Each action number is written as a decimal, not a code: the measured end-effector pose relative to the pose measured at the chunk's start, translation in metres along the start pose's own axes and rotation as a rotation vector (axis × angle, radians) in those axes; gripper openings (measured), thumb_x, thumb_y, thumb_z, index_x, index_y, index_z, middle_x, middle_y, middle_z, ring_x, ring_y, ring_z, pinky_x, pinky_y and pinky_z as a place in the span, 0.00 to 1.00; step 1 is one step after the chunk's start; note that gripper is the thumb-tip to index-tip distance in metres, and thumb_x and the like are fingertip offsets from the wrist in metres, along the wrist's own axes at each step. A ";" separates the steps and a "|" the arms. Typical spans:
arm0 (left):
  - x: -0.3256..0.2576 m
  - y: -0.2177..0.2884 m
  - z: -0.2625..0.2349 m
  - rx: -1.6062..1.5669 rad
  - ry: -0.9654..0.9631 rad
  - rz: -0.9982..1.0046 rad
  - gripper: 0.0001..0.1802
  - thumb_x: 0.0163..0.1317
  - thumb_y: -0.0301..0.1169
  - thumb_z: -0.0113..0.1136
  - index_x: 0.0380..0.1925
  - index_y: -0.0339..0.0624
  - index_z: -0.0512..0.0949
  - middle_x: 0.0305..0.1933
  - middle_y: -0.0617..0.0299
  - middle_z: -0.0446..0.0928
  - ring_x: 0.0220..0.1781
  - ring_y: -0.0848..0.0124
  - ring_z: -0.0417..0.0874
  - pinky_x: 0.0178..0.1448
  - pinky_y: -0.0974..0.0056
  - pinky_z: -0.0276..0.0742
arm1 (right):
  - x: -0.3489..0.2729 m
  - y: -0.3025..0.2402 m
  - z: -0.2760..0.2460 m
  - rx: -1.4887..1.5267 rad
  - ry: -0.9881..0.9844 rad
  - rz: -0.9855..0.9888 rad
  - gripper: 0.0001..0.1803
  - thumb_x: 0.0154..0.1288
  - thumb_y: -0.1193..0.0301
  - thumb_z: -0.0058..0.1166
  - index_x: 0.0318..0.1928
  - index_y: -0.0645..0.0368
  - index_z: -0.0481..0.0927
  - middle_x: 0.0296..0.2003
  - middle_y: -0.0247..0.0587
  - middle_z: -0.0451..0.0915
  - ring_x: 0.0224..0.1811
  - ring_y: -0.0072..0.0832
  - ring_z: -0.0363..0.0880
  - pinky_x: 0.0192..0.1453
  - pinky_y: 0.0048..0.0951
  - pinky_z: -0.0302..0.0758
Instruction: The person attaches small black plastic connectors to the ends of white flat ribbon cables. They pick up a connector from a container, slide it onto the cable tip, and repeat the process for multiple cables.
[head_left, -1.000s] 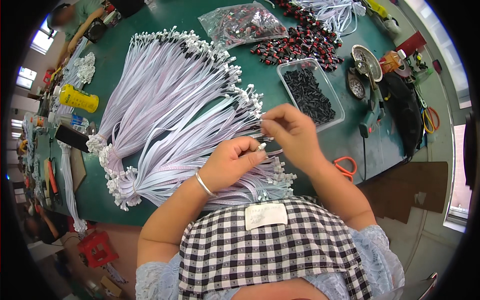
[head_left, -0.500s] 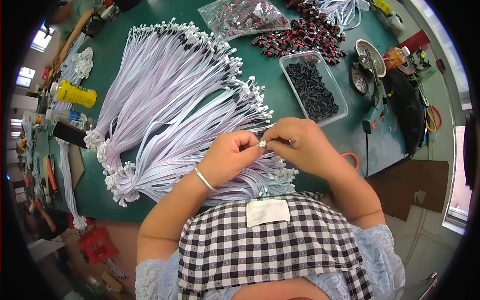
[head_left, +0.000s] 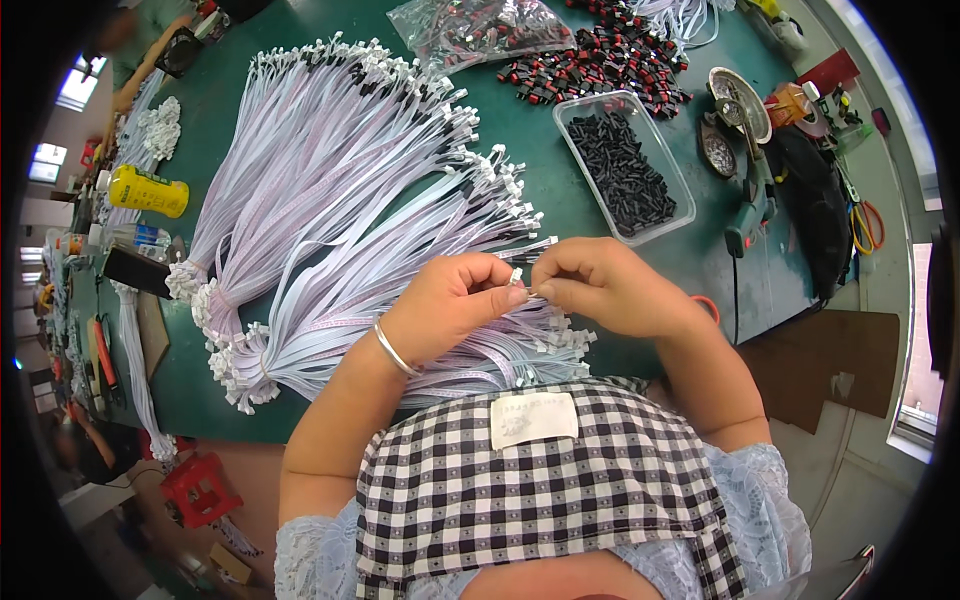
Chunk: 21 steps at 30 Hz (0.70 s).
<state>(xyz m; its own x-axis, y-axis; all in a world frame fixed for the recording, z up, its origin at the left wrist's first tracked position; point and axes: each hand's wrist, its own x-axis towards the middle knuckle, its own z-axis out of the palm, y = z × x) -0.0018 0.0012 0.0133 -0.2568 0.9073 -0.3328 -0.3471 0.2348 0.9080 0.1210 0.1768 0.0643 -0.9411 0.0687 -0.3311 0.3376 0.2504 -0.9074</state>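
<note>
Between the thumb and forefinger of my left hand is a small white connector on a cable. My right hand is right beside it with thumb and forefinger pinched together; whatever is in that pinch is too small to make out. Under and to the left of my hands, bundles of flat white cables fan out over the green table. White connectors tip their ends, some with black pieces just behind. Beyond my right hand is a clear plastic box of short black tubes.
Red-and-black parts lie heaped at the back beside a clear bag of similar ones. A green hand tool with a cord and a metal dish are at the right. A yellow bottle and a dark phone are at the left.
My hands have drawn slightly apart. The white connector now stands up at my left fingertips, and my right fingers have shifted off it to the right.
</note>
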 end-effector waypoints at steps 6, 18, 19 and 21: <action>0.001 0.009 -0.005 -0.177 0.023 -0.064 0.07 0.62 0.31 0.60 0.33 0.38 0.77 0.23 0.71 0.72 0.22 0.83 0.68 0.27 0.77 0.63 | -0.004 0.018 -0.008 0.374 0.140 0.015 0.06 0.65 0.78 0.53 0.41 0.66 0.78 0.33 0.35 0.79 0.34 0.19 0.79 0.41 0.22 0.78; 0.001 0.004 0.007 -0.284 0.121 0.101 0.03 0.62 0.29 0.55 0.33 0.42 0.74 0.27 0.73 0.70 0.22 0.85 0.61 0.26 0.78 0.57 | 0.005 0.015 0.026 0.491 0.306 -0.051 0.06 0.62 0.79 0.56 0.39 0.66 0.77 0.33 0.39 0.81 0.36 0.23 0.82 0.42 0.23 0.80; 0.001 0.004 0.008 -0.269 0.127 0.103 0.03 0.62 0.29 0.55 0.33 0.42 0.74 0.27 0.73 0.70 0.23 0.85 0.61 0.26 0.78 0.57 | 0.005 0.015 0.027 0.488 0.308 -0.053 0.06 0.62 0.79 0.56 0.39 0.66 0.77 0.33 0.39 0.81 0.36 0.23 0.82 0.41 0.23 0.80; 0.000 0.003 0.008 -0.240 0.140 0.108 0.03 0.62 0.29 0.55 0.34 0.42 0.74 0.29 0.73 0.70 0.24 0.86 0.62 0.27 0.79 0.57 | 0.004 0.014 0.028 0.474 0.307 -0.046 0.06 0.62 0.79 0.56 0.39 0.66 0.77 0.33 0.39 0.81 0.36 0.23 0.82 0.41 0.22 0.80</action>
<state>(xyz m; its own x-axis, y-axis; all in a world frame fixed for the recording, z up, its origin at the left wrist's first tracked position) 0.0048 0.0051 0.0178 -0.4199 0.8618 -0.2846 -0.5098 0.0354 0.8596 0.1225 0.1540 0.0427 -0.8939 0.3632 -0.2628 0.2021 -0.1968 -0.9594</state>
